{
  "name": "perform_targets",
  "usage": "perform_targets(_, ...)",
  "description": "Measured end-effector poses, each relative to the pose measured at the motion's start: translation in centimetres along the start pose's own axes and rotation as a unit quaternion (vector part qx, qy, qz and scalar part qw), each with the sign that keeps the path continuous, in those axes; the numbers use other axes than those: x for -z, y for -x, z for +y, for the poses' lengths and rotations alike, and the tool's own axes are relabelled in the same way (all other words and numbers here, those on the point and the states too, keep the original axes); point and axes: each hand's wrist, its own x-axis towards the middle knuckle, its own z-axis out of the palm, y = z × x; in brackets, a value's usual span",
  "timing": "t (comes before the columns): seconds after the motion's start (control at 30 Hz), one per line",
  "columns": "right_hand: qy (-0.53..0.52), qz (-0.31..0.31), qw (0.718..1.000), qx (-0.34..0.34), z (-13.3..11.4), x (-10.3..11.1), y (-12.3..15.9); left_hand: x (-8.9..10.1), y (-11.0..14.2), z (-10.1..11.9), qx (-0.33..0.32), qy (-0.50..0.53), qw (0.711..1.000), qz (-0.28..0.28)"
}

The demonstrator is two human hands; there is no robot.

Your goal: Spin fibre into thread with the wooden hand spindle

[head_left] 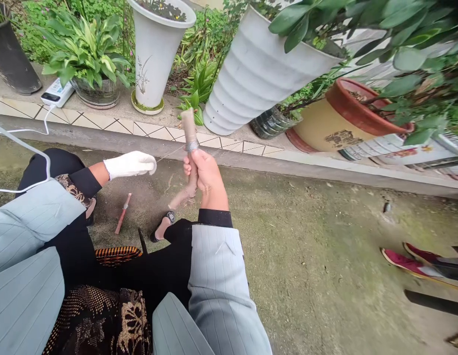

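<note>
My right hand (205, 172), bare, is wrapped round a light brown stick (189, 125) held upright. Just above my fingers a band of thin grey wire (192, 146) is wound round it. The stick's lower end bends off to the left beneath my hand. From the band a thin strand (170, 156) runs across to my left hand (131, 165), which wears a white glove and has its fingers closed on the strand's end. On the ground below lies a reddish-brown stick (123, 214) with a pale end and a greyish band.
A tiled ledge (114, 122) crosses ahead, bearing a white planter (155, 54), a ribbed white pot (244, 74), a tan pot (318, 123) and a white power bank (58, 92) with a cable. A woven basket (117, 255) sits between my legs. Another person's red shoes (404, 261) are at right.
</note>
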Motion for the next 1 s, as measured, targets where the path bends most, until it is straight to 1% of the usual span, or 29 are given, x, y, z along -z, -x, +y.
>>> perform_targets(0.03,0.020,0.051,0.998,-0.008,0.4,0.1,-0.4,-0.4,0.0,0.2,-0.010,-0.003,0.999,-0.032)
perform_targets(0.07,0.065,0.083,0.994,-0.028,0.9,0.0,-0.8,-0.7,0.1,0.4,-0.020,-0.012,0.998,-0.066)
perform_targets(0.1,0.134,0.095,0.985,-0.054,1.4,-0.1,-1.2,-1.0,0.1,0.6,-0.031,-0.020,0.995,-0.091)
perform_targets(0.13,0.221,0.092,0.968,-0.078,1.8,-0.2,-1.4,-1.1,0.2,0.7,-0.040,-0.029,0.993,-0.110)
perform_targets(0.17,0.316,0.078,0.940,-0.100,2.2,-0.4,-1.6,-1.1,0.2,0.8,-0.049,-0.037,0.991,-0.123)
perform_targets(0.23,0.481,0.027,0.867,-0.124,2.6,-0.9,-1.8,-0.9,0.2,0.8,-0.065,-0.061,0.987,-0.130)
perform_targets(0.27,0.537,-0.006,0.834,-0.129,2.7,-1.2,-1.7,-0.7,0.2,0.6,-0.071,-0.077,0.986,-0.128)
perform_targets(0.3,0.574,-0.040,0.807,-0.134,2.6,-1.4,-1.6,-0.4,0.2,0.5,-0.074,-0.095,0.985,-0.121)
perform_targets(0.33,0.594,-0.079,0.788,-0.141,2.5,-1.6,-1.5,-0.2,0.2,0.4,-0.075,-0.115,0.984,-0.111)
perform_targets(0.4,0.585,-0.186,0.770,-0.174,2.4,-1.9,-1.2,0.2,0.2,0.1,-0.074,-0.147,0.983,-0.087)
perform_targets(0.43,0.555,-0.254,0.767,-0.199,2.3,-1.9,-1.1,0.4,0.2,0.1,-0.073,-0.157,0.982,-0.076)
perform_targets(0.5,0.449,-0.390,0.766,-0.242,2.0,-1.9,-0.6,0.6,0.1,0.0,-0.072,-0.159,0.983,-0.059)
perform_targets(0.53,0.383,-0.441,0.773,-0.246,1.8,-1.8,-0.4,0.6,0.0,0.0,-0.070,-0.148,0.985,-0.050)
perform_targets(0.57,0.320,-0.473,0.786,-0.238,1.5,-1.7,-0.1,0.6,0.0,-0.1,-0.068,-0.128,0.989,-0.038)
perform_targets(0.6,0.261,-0.480,0.809,-0.216,1.1,-1.4,0.2,0.6,-0.1,-0.2,-0.065,-0.103,0.992,-0.027)
perform_targets(0.63,0.206,-0.461,0.843,-0.185,0.7,-1.1,0.5,0.5,-0.2,-0.3,-0.061,-0.074,0.995,-0.017)
perform_targets(0.67,0.154,-0.415,0.884,-0.148,0.2,-0.7,0.8,0.4,-0.3,-0.4,-0.055,-0.043,0.997,-0.013)
perform_targets(0.7,0.109,-0.344,0.926,-0.107,-0.2,-0.4,1.0,0.2,-0.3,-0.6,-0.049,-0.014,0.999,-0.018)
perform_targets(0.73,0.072,-0.258,0.961,-0.070,-0.6,0.0,1.0,0.1,-0.4,-0.7,-0.042,0.009,0.999,-0.028)
perform_targets(0.77,0.046,-0.167,0.984,-0.039,-0.7,0.2,1.0,-0.2,-0.4,-0.7,-0.036,0.025,0.998,-0.042)
perform_targets(0.8,0.032,-0.085,0.996,-0.019,-0.7,0.4,0.8,-0.4,-0.3,-0.6,-0.031,0.036,0.997,-0.056)
perform_targets(0.83,0.030,-0.019,0.999,-0.011,-0.6,0.5,0.6,-0.7,-0.3,-0.5,-0.027,0.043,0.996,-0.070)
perform_targets(0.87,0.040,0.027,0.999,-0.016,-0.3,0.5,0.3,-0.9,-0.2,-0.3,-0.024,0.047,0.995,-0.083)
perform_targets(0.9,0.063,0.056,0.996,-0.031,0.1,0.3,-0.1,-1.1,-0.1,-0.1,-0.021,0.048,0.994,-0.094)
perform_targets(0.93,0.101,0.069,0.991,-0.053,0.5,0.1,-0.4,-1.3,-0.1,0.1,-0.020,0.048,0.993,-0.107)
perform_targets(1.0,0.221,0.061,0.968,-0.096,1.4,-0.4,-1.0,-1.4,0.0,0.4,-0.027,0.041,0.990,-0.134)
